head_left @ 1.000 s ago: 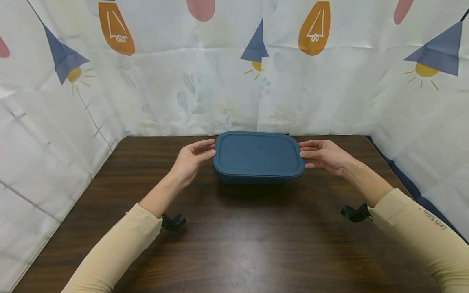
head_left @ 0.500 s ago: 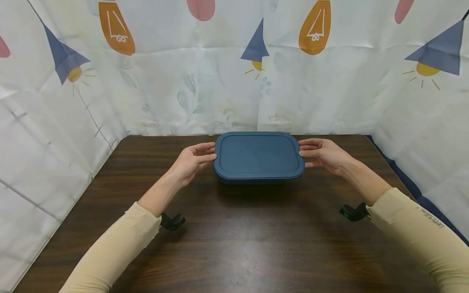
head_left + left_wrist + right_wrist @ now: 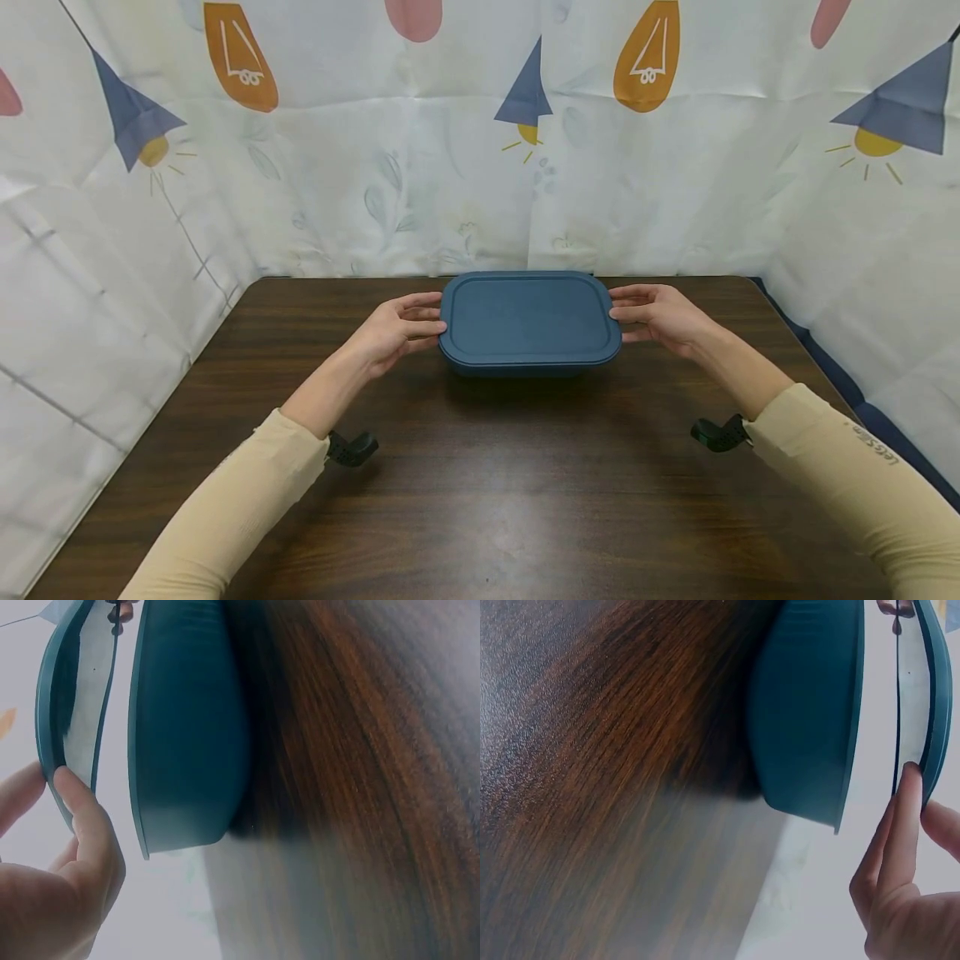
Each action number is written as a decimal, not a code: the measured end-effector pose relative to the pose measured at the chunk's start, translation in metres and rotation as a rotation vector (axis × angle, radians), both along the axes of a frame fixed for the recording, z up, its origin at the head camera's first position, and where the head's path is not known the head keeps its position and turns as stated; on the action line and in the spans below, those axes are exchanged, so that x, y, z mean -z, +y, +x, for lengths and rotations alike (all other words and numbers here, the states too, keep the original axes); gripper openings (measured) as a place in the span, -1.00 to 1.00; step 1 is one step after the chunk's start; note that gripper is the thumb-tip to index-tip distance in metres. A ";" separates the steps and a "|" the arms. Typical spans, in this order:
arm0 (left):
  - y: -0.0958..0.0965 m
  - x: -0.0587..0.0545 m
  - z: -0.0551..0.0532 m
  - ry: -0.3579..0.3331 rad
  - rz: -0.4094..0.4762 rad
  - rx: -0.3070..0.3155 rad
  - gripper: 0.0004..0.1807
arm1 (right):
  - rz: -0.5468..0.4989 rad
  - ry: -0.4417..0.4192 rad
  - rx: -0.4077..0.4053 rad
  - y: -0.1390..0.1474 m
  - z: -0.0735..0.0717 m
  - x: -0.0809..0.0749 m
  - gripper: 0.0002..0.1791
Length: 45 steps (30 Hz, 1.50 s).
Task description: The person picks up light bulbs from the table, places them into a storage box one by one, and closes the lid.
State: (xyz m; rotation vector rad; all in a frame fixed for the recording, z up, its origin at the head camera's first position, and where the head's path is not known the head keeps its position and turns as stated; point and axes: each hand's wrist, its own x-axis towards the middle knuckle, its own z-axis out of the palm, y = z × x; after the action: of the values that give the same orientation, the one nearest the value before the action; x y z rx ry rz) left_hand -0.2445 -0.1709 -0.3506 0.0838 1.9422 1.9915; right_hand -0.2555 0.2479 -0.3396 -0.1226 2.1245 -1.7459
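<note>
A dark blue rectangular lid is held above a matching blue container, which stands on the table at the far side. Both wrist views show a gap between the lid's underside and the container's rim. My left hand pinches the lid's left end, thumb and fingers at its edge. At the opposite end, my right hand pinches the lid the same way. Seen from the head, the lid hides the container's opening and whatever is inside.
The dark wood-grain table ends just behind the container. A white printed curtain hangs along the back and sides. Black wrist-worn devices project inward from both sleeves over the table.
The lid has shifted very slightly toward me and its front edge now sits more level over the container. My left hand has moved a little nearer and to the right; the right hand has barely moved.
</note>
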 end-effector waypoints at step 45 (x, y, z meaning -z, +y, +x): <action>-0.006 0.008 -0.034 -0.003 -0.154 0.046 -0.33 | 0.083 -0.004 0.005 -0.014 -0.024 0.025 -0.39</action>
State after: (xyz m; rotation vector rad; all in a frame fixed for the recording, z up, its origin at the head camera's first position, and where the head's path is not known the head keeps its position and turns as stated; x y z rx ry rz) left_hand -0.2784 -0.1773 -0.3591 0.0857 2.0653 1.8050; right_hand -0.2796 0.2342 -0.3644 -0.0912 2.1918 -1.6564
